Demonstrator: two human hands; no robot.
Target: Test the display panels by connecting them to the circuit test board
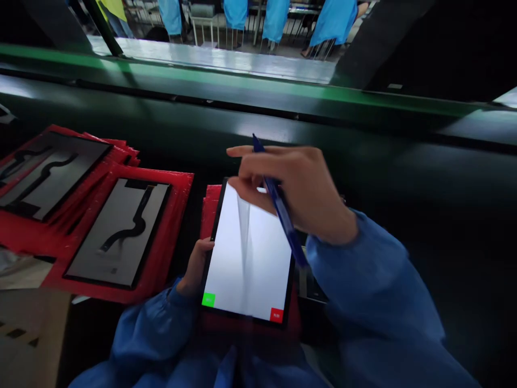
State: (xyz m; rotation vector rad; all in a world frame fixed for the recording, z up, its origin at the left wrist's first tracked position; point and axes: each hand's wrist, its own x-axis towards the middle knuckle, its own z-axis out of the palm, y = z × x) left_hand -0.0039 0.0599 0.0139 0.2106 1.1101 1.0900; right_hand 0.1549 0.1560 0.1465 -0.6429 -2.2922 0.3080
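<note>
My left hand (196, 268) grips the left edge of a lit display panel (246, 253), which glows white and shows a green patch at its lower left and a red patch at its lower right. My right hand (293, 188) is over the panel's top edge, holding a blue pen (281, 207) between its fingers. Whether those fingers touch the glass I cannot tell. Left of the panel, a grey display panel with a black flex cable (121, 231) lies on a red foam sleeve (177, 183).
A stack of red sleeves with another panel (52, 172) lies at the far left, and a cardboard box (28, 334) stands at the lower left. A dark green conveyor (258, 129) runs across behind my hands. Beyond it stand people in blue smocks (333, 21).
</note>
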